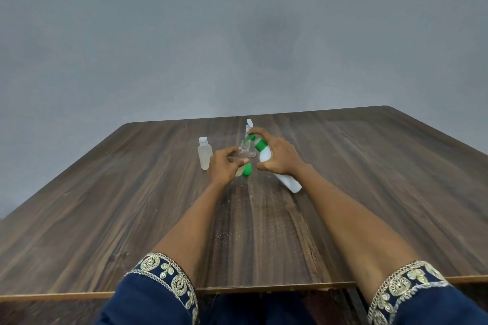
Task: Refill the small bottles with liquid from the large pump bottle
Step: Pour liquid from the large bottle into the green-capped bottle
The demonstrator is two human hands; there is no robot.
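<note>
A capped small clear plastic bottle with pale liquid (205,153) is seen standing upright on the dark wood-grain table (369,171), just left of the hands, and a white spray-topped clear bottle (249,137) stands behind them, partly hidden by the fingers and the pump head. A green cap (247,169) lies on the table between the two hands. The large white pump bottle with a green collar and nozzle (274,163) is held tilted, its base resting on the table to the right, gripped around the body by the right hand (277,155). An uncapped small clear bottle (240,159) is gripped by the curled fingers of the left hand (224,166), its mouth just under the green nozzle. Both forearms are stretched forward from dark blue embroidered sleeves (158,295). Three small bottles, one pump bottle and one loose cap are counted
</note>
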